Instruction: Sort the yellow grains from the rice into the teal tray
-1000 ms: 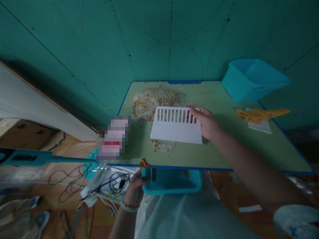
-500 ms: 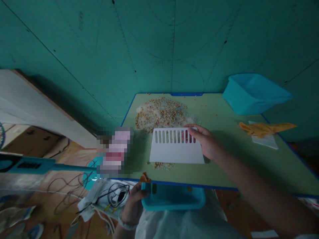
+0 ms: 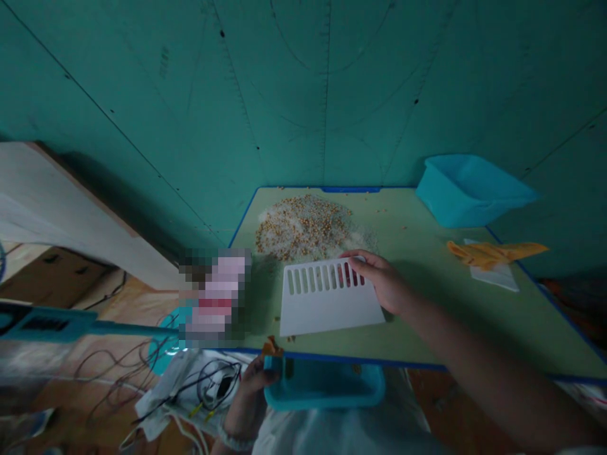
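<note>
My right hand [image 3: 382, 278] grips the upper right corner of a white slotted plastic board [image 3: 332, 311], fingers closed round it. The board leans over the tabletop, its lower edge close to the near rim. My left hand [image 3: 256, 387] is closed on the left end of a shallow teal tray [image 3: 325, 399], held just below that rim. A few yellowish bits lie in the tray. A crumpled orange-brown scrap [image 3: 272, 347] sits by its left corner. Behind the board spreads a heap of yellow beans and white grains [image 3: 303, 227].
On the right of the table [image 3: 427, 322] stand a blue bin [image 3: 474, 196] and an orange cloth [image 3: 493, 254] over a white sheet [image 3: 496, 277]. A blurred pinkish item [image 3: 220, 287] is at the left edge. Cables [image 3: 218, 385] hang lower left; a green wall [image 3: 303, 95] rises behind.
My right hand has drawn the board nearer the front edge and tilted it slightly. The small grain pile before it has mostly gone from sight. My left hand still holds the tray.
</note>
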The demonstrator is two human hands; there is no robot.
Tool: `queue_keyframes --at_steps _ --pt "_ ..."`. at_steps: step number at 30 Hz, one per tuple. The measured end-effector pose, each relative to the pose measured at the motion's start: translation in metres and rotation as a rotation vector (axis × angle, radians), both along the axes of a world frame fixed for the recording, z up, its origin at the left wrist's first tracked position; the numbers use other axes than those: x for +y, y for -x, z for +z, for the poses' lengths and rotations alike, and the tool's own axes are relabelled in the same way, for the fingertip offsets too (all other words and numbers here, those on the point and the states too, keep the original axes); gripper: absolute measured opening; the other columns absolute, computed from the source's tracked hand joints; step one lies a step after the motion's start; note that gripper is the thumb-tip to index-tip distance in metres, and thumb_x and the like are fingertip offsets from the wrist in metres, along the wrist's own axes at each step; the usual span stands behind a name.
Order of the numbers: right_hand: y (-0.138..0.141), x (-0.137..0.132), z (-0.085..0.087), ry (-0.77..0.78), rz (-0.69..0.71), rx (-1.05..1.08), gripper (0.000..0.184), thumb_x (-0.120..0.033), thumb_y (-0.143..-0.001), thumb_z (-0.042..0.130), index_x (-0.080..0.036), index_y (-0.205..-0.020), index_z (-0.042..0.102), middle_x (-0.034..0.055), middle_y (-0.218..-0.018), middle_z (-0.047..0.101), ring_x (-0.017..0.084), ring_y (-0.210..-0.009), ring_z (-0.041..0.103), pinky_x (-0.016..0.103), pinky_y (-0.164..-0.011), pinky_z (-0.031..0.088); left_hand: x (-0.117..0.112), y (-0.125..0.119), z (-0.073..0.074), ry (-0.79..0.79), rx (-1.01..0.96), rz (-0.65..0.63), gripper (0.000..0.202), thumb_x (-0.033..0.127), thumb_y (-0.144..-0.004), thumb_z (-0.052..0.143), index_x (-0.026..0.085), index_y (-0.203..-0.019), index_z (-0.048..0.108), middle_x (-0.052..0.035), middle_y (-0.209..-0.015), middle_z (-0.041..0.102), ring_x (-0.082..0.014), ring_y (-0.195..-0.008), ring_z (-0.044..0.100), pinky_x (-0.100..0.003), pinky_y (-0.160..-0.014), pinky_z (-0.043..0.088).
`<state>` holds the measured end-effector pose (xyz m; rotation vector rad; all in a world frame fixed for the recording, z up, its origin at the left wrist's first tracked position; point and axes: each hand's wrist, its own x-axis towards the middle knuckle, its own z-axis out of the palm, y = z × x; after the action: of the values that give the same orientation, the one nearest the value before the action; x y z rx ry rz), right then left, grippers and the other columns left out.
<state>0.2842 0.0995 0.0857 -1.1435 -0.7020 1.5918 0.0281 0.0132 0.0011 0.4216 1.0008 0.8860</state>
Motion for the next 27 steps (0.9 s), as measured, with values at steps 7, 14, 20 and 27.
queue_keyframes --at_steps 7,14,20,27 --pt "-0.0003 -0.0037 -0.0023 -0.017 0.018 0.016 0.029 -0.036 -0.059 0.073 -0.02 -0.081 0.063 -0.0024 -0.062 0.065 0.011 -0.053 0.057 0.025 -0.055 0.041 -0.0036 0.0074 0.0019 -0.054 0.014 0.001 0.016 0.013 -0.055 0.065 0.018 -0.068 0.071 -0.0012 -0.06 0.069 -0.0222 -0.067 0.064 -0.031 -0.065 0.049" --pt "0.0002 -0.0057 -0.0039 -0.035 0.073 0.008 0.028 -0.037 -0.059 0.073 -0.02 -0.079 0.063 -0.0036 -0.06 0.065 0.008 -0.051 0.055 0.022 -0.054 0.039 -0.0069 0.0052 0.0054 -0.058 0.023 0.004 0.014 0.014 -0.053 0.065 0.018 -0.066 0.07 -0.0003 -0.052 0.066 -0.0232 -0.068 0.064 -0.031 -0.065 0.048" --pt "0.0013 -0.0071 -0.0014 -0.035 0.09 0.001 0.029 -0.038 -0.058 0.074 -0.02 -0.078 0.063 -0.0041 -0.059 0.064 0.009 -0.05 0.053 0.023 -0.052 0.038 -0.0079 0.0053 0.0023 -0.047 0.022 -0.008 0.017 0.014 -0.053 0.065 0.018 -0.068 0.07 0.0003 -0.053 0.065 -0.0215 -0.062 0.063 -0.031 -0.062 0.049" --pt "0.0015 -0.0091 -0.0018 -0.031 0.14 0.001 0.027 -0.036 -0.061 0.072 -0.02 -0.079 0.062 -0.0034 -0.062 0.065 0.009 -0.051 0.055 0.023 -0.053 0.039 -0.0073 -0.0002 0.0041 -0.036 0.021 0.012 0.01 0.015 -0.05 0.067 0.016 -0.06 0.069 -0.0007 -0.053 0.065 -0.0197 -0.057 0.062 -0.029 -0.056 0.047"
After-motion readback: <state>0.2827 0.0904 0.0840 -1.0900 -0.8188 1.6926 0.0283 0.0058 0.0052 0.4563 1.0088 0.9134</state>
